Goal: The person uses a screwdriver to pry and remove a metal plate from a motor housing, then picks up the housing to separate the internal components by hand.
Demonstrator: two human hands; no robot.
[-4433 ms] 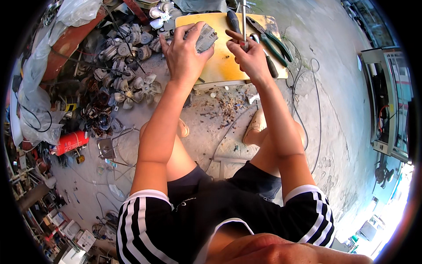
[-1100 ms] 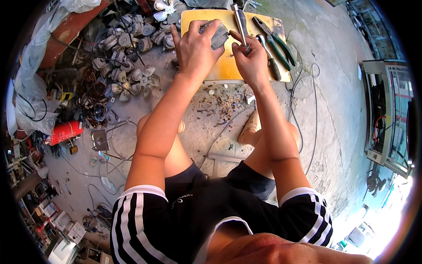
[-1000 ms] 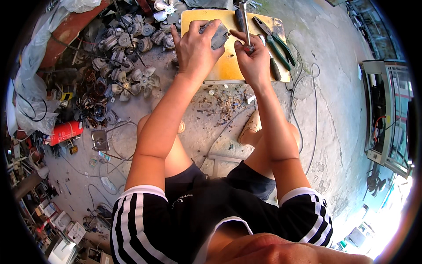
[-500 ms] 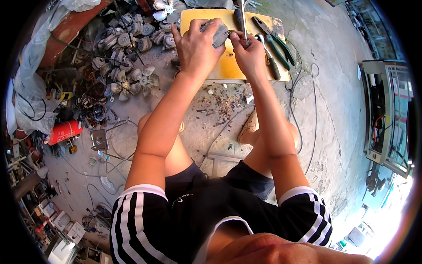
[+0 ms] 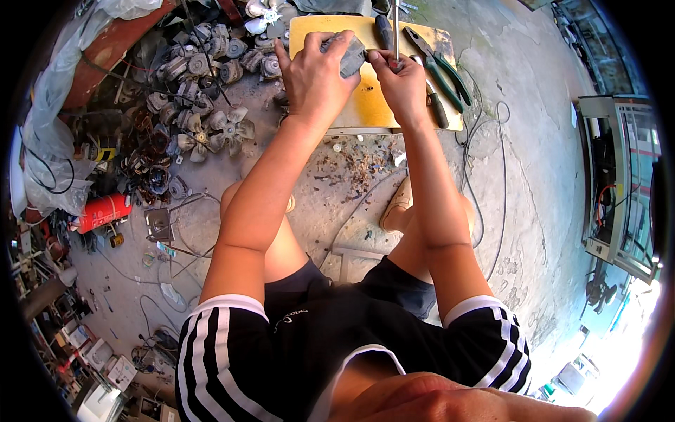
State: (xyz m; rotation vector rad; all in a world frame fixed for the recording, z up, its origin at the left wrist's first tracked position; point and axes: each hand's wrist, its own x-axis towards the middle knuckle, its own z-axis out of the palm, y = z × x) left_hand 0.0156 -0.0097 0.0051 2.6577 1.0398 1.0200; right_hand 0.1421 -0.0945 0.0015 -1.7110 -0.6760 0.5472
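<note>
Left hand [image 5: 314, 74] gripped small grey metal motor part [image 5: 348, 56] on yellow board [image 5: 365, 105], right hand [image 5: 401, 81] pinched thin steel screwdriver [image 5: 396, 32], red cylinder [image 5: 104, 212] lay far left.

Crowded workboard, open concrete to the right

Pliers [image 5: 441, 65] and a dark-handled tool [image 5: 436, 107] lie just right of the right hand [image 5: 399, 79] on the yellow board [image 5: 365, 105]; a heap of small fan motors [image 5: 204, 91] blocks the left side; bare floor [image 5: 541, 176] beyond a thin loose cable [image 5: 500, 169] leaves room to pass
</note>
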